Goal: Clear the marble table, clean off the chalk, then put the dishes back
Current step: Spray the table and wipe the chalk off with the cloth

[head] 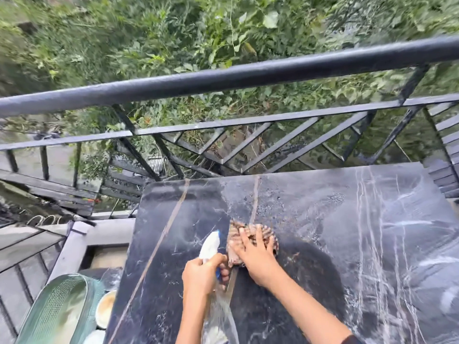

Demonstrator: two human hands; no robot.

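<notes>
Head view: we judge cleaning step in hand. Desk (173, 244) cleared; dishes (105, 309) sit low at left, just beside green mesh cover (59, 309). Left hand (202, 275) curled round spray bottle (210, 244), nozzle toward cloth (238, 228). Right hand (255, 256) flat, fingers spread, presses cloth on wet marble. White chalk streaks (397, 232) remain at right. Next, we judge: firm wiping rightward over streaks.

The cloth (239, 229) lies on the marble table (347, 219), spray bottle (210, 244) just left, railing (223, 78) behind.
</notes>
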